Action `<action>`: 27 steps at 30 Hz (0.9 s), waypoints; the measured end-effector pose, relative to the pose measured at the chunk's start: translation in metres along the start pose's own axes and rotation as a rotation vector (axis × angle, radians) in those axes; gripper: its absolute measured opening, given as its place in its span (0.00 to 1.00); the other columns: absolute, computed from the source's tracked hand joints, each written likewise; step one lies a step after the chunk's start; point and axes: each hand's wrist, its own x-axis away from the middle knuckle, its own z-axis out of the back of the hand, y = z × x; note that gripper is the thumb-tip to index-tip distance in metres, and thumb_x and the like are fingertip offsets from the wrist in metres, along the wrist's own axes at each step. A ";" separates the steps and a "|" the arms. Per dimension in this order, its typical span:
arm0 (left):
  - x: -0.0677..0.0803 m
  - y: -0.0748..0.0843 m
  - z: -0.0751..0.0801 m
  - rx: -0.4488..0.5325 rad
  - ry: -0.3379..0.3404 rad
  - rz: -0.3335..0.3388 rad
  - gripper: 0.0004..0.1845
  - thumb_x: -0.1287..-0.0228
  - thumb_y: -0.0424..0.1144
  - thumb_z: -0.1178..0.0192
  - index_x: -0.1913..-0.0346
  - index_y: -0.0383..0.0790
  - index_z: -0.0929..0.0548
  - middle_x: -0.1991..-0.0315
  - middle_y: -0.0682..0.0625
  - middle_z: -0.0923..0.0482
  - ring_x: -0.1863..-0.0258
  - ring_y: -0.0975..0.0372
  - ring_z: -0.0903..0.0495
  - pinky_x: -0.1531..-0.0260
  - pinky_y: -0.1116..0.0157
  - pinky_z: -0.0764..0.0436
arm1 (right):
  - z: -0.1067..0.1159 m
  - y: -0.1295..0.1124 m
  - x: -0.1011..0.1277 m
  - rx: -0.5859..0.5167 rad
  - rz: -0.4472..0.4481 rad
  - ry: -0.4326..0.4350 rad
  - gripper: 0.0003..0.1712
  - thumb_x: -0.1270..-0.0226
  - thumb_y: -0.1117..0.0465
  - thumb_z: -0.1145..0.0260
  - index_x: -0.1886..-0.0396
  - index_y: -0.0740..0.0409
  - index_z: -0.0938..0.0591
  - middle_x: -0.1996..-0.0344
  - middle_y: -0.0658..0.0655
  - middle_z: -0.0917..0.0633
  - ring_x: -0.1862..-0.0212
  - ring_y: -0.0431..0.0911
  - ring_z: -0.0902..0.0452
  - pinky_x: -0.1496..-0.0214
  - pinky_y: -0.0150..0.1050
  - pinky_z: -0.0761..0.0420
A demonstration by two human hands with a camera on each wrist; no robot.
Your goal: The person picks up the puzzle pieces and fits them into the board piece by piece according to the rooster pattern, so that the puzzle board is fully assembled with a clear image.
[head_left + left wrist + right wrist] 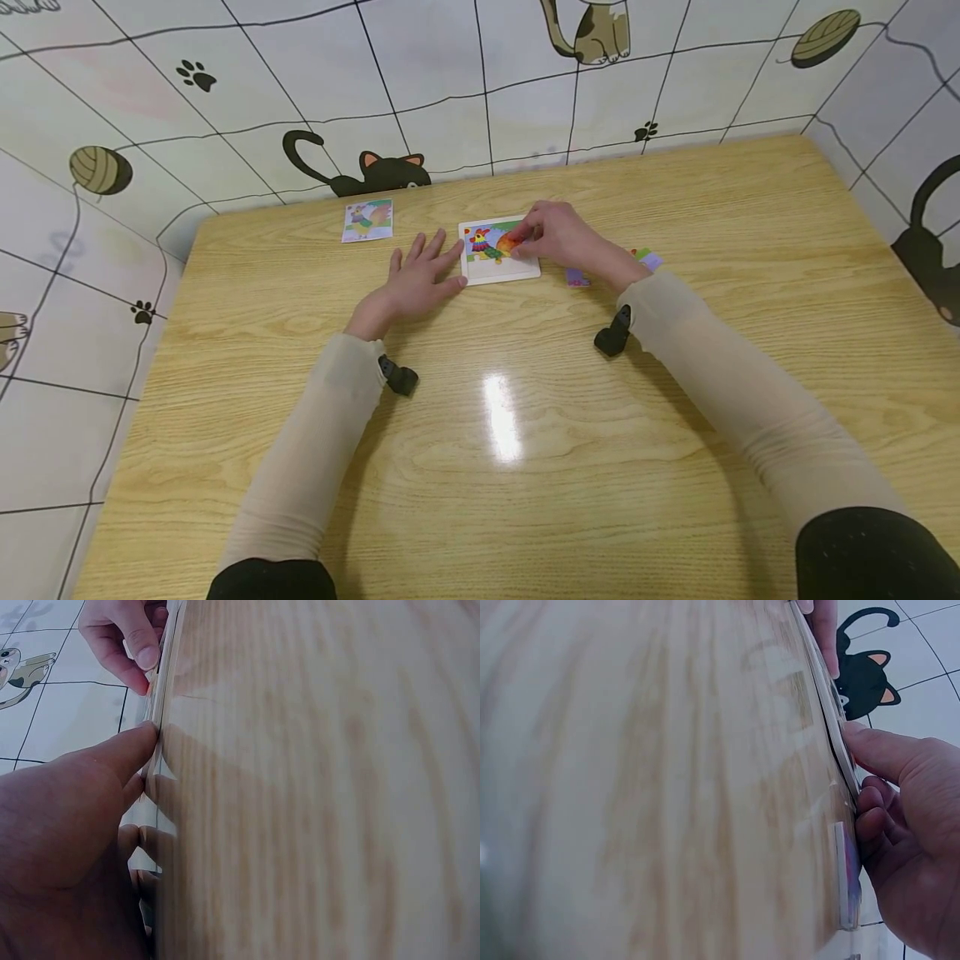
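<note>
A shallow white puzzle board (501, 277) lies flat near the far edge of the table, holding colourful pieces that form part of a rooster picture (480, 242). My left hand (422, 282) rests beside it with fingers spread, its thumb and index fingertips touching the board's left edge. From the right, my right hand (558, 236) reaches over the board, its thumb and fingers pinching a puzzle piece (509, 244) with orange tail feathers, down at the picture. The fingers partly cover that piece. In the right wrist view, the right thumb (881, 750) meets the board's side.
A square rooster picture card (368, 221) lies at the back left. Loose purple puzzle pieces (577, 278) lie right of the board, partly under the right wrist, and another colourful piece (648, 260) shows beyond it. A tiled cat-pattern wall (442, 83) borders the table's far edge.
</note>
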 end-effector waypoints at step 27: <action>0.000 0.000 0.000 0.008 -0.004 0.002 0.37 0.19 0.60 0.56 0.16 0.56 0.54 0.16 0.51 0.73 0.20 0.52 0.78 0.28 0.42 0.77 | 0.000 0.000 0.001 0.023 0.023 -0.005 0.16 0.32 0.60 0.26 0.47 0.60 0.11 0.55 0.58 0.20 0.56 0.52 0.26 0.57 0.42 0.28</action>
